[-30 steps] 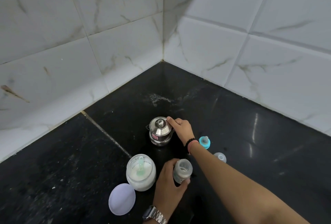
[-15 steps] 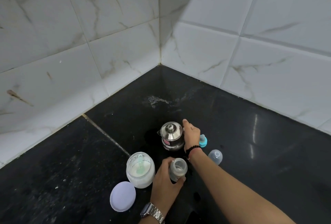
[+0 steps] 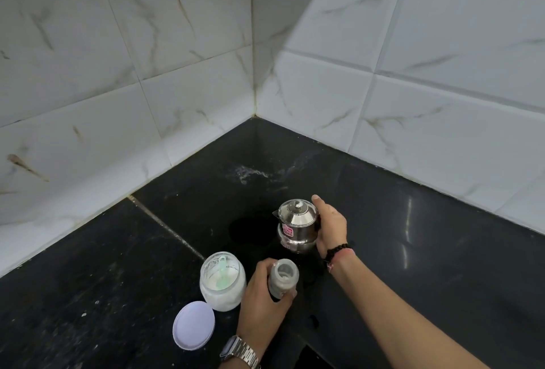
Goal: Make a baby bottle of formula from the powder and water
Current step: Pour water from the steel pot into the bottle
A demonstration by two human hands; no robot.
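Open bottle point(image 3: 283, 278) is gripped upright on counter point(image 3: 427, 250) by left hand point(image 3: 262, 300). Kettle point(image 3: 298, 227), just beyond, has been drawn nearer and is now clasped by right hand point(image 3: 331, 225). Pouring judged imminent. Powder jar point(image 3: 222, 280) stands left.

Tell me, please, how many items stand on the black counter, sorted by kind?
Steel kettle: 1
Baby bottle, open, no teat: 1
Powder jar with scoop inside: 1
Loose white lid: 1
Total: 4

One steel kettle point(image 3: 296, 228), one baby bottle point(image 3: 283, 278), one powder jar point(image 3: 222, 281), one loose lid point(image 3: 193, 325), two hands.
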